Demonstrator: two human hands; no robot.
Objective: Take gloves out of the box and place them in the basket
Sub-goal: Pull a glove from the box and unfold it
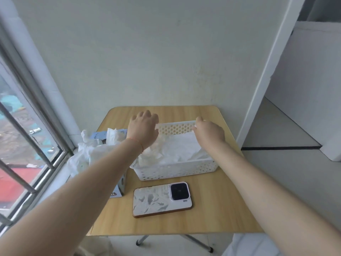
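I judge this to be the placing step: both of my hands are over the basket (175, 169), not at the box (118, 183). My left hand (143, 129) hangs above the basket's left end with its fingers spread and relaxed, and I see nothing held in it. My right hand (209, 131) is at the far right corner of the basket, fingertips drawn together by the rim; it may be pinching a thin edge of glove, but the view is too soft there for me to tell.

The gloves (177, 150) already moved lie as a crumpled, whitish, see-through heap inside the basket, filling most of it. The box sits on the left edge of the desk (212, 209), just beside the basket and partly hidden under my left forearm. More of the same thin plastic (86, 154) spills from its top and over toward the window (27, 145), so I take it the box is not empty.

A phone (162, 199) lies flat, camera side up, on the desk in front of the basket, apart from it.

Next I would let go of whatever the right hand has, lift both hands clear of the basket, and send the left hand back to the box opening for another glove. The film is light and clingy, so I would pinch one layer and pull slowly, without dragging the heap back out.
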